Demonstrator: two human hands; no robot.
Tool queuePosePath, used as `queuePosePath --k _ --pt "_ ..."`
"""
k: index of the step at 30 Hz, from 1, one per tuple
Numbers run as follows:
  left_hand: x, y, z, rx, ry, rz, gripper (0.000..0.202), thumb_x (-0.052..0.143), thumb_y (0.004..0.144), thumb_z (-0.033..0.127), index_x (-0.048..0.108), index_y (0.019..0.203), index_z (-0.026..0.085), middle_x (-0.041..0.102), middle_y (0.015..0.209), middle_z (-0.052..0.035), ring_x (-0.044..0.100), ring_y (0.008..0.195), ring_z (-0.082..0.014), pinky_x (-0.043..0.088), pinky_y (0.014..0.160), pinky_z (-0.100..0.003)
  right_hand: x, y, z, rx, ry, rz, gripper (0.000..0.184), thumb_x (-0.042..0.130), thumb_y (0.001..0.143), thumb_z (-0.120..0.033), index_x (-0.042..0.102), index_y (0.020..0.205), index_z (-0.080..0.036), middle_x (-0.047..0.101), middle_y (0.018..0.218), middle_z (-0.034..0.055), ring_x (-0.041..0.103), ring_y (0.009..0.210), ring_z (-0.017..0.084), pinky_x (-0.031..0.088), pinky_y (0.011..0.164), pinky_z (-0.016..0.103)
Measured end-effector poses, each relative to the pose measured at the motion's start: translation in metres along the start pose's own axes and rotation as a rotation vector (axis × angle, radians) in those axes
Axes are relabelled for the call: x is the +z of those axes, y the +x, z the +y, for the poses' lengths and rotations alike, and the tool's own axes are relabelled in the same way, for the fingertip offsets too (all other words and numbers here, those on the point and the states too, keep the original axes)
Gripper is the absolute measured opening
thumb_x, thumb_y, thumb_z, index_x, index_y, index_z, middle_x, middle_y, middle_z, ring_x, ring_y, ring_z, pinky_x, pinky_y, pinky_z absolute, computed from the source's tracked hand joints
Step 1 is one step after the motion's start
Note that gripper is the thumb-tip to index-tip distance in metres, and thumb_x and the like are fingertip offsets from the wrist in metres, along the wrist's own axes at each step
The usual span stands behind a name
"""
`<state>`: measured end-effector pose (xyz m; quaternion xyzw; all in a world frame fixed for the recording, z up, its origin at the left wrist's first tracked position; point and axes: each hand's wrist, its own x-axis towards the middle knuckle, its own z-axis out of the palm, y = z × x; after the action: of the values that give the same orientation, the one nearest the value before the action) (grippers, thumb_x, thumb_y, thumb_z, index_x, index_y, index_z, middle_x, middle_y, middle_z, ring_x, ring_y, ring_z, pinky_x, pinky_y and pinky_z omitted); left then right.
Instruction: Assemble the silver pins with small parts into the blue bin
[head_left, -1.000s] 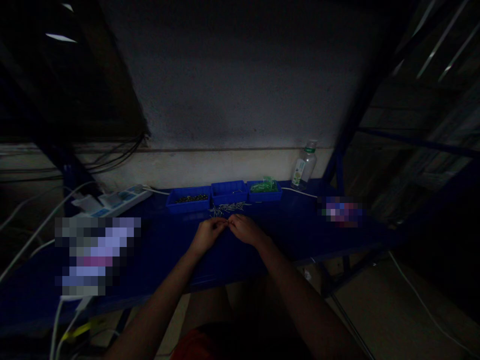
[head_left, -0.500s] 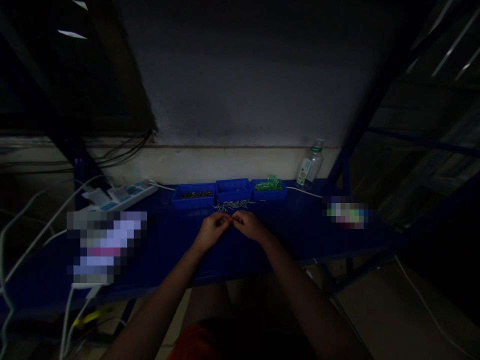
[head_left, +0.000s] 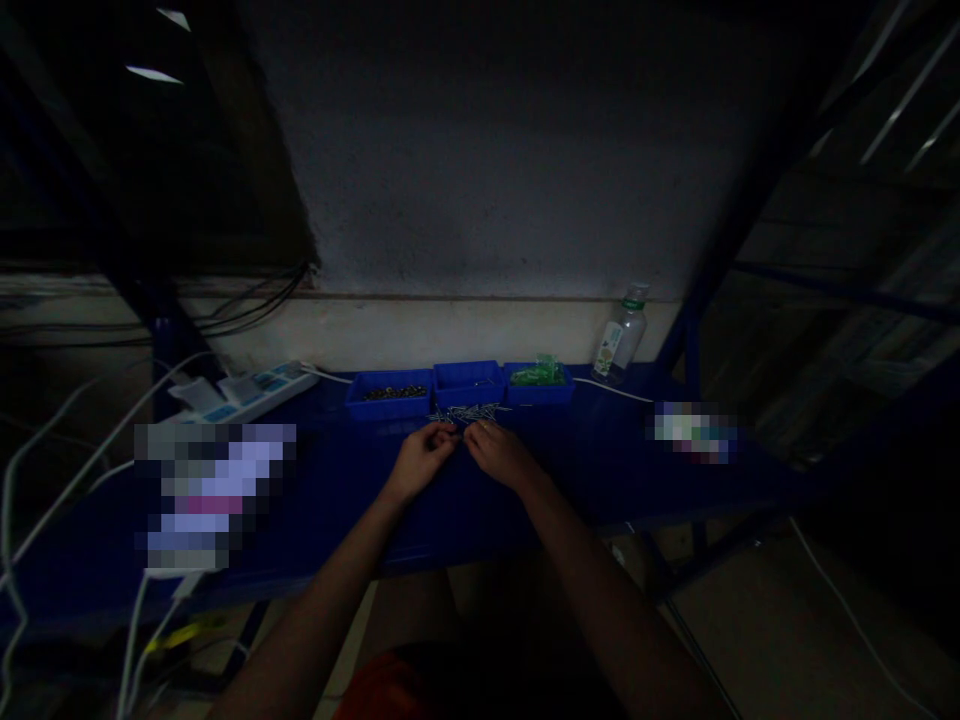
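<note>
My left hand [head_left: 425,456] and my right hand [head_left: 495,450] are close together over the blue table [head_left: 337,500], fingertips almost meeting. Both are closed in a pinch; whatever is between the fingers is too small and dark to name. Just beyond the fingertips lies a loose pile of thin metal pins [head_left: 472,411], possibly screws or nails. Behind the pile stand three blue bins in a row. The left bin [head_left: 388,406] contains many small brassy metal pieces [head_left: 397,391]. In the middle bin [head_left: 469,394] lie a few thin pins. Green plastic pieces [head_left: 540,373] fill the right bin [head_left: 538,394].
A clear bottle [head_left: 621,335] with a green cap ring stands by the wall at the back right. A white power strip [head_left: 255,392] with cables is at the left. Blurred-out items [head_left: 217,490] lie on the left and right sides of the table.
The fingertips have drawn slightly apart, and my right hand's fingers have curled a little more. The view has shifted slightly. The bins and the pin pile look the same.
</note>
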<state>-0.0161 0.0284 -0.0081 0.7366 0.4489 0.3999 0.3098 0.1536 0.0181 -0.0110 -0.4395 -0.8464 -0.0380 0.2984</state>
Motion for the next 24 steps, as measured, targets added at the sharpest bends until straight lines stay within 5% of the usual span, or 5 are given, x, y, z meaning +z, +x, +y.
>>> queuePosePath --k 10,15,24 --pt "-0.002 0.000 0.003 0.029 0.112 -0.052 0.032 0.046 0.077 0.038 0.064 0.091 0.016 0.066 0.091 -0.0039 0.059 0.083 -0.0180 0.043 0.077 -0.026 0.000 0.000 0.000 -0.010 0.081 0.025 0.014 0.034 0.088 -0.018 0.048 0.089 -0.018 0.053 0.086 0.0054 0.049 0.086 0.016 0.038 0.080 0.028" --pt "-0.002 -0.002 0.010 0.032 0.064 -0.127 0.034 0.046 0.077 0.041 0.064 0.092 0.017 0.067 0.087 -0.0027 0.059 0.078 -0.0171 0.044 0.072 -0.025 -0.001 0.001 -0.001 0.072 0.208 0.073 0.013 0.033 0.088 -0.017 0.046 0.090 -0.018 0.052 0.087 0.0050 0.049 0.086 0.015 0.038 0.080 0.028" --pt "-0.001 -0.002 0.007 0.051 0.073 -0.014 0.021 0.048 0.074 0.030 0.059 0.080 0.014 0.061 0.073 -0.0012 0.055 0.068 -0.0129 0.043 0.066 -0.022 0.005 -0.003 0.003 0.093 0.248 -0.066 0.010 0.037 0.087 -0.019 0.047 0.088 -0.017 0.053 0.085 0.0032 0.050 0.080 0.013 0.037 0.073 0.024"
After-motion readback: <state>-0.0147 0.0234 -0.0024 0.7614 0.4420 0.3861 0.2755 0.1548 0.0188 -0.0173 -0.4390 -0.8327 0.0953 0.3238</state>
